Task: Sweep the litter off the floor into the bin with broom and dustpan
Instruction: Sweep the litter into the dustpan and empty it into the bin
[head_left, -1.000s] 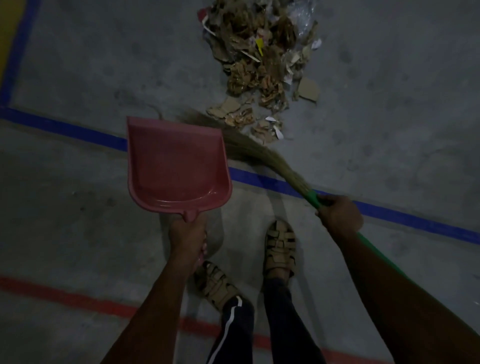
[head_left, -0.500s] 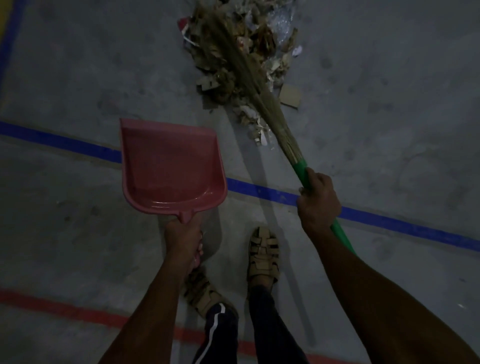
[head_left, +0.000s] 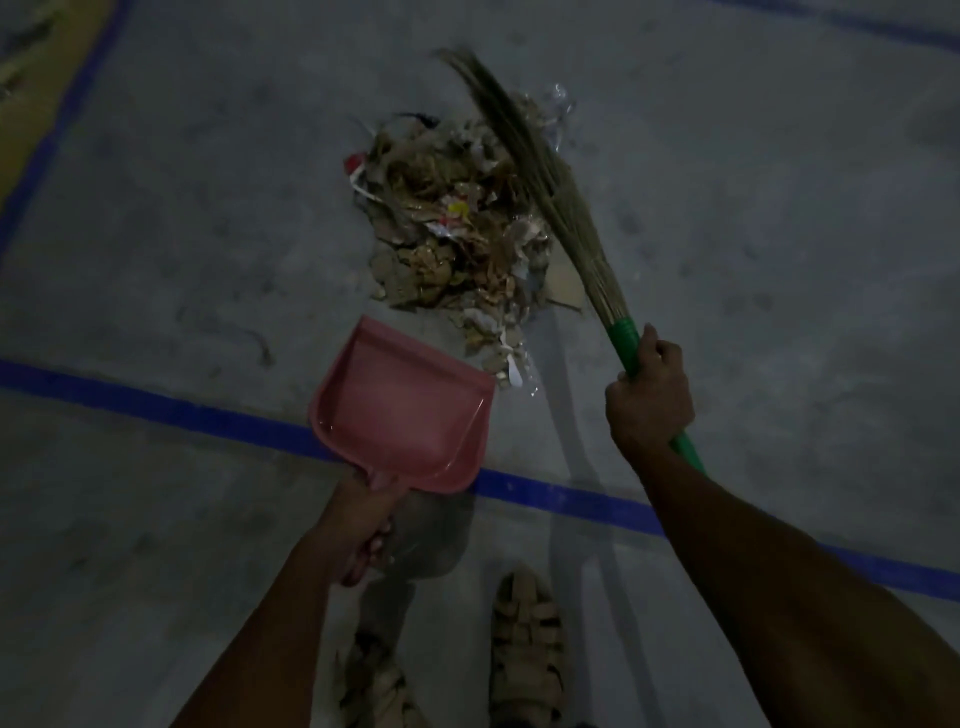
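Observation:
A heap of litter, mostly torn brown cardboard, paper scraps and clear plastic, lies on the grey concrete floor ahead of me. My left hand grips the handle of a pink dustpan, whose mouth points at the near edge of the heap. My right hand grips the green handle of a grass broom. Its bristles lie along the right side of the heap and reach past its far end. No bin is in view.
A blue floor line runs from left to right under the dustpan and my arms. Another blue line and a yellow strip border the far left. My sandalled feet stand just behind the dustpan.
The broom has swung from across the heap's near side to over it and then to its right side. The dustpan has moved forward and tilted toward the heap, and the heap looks more compact.

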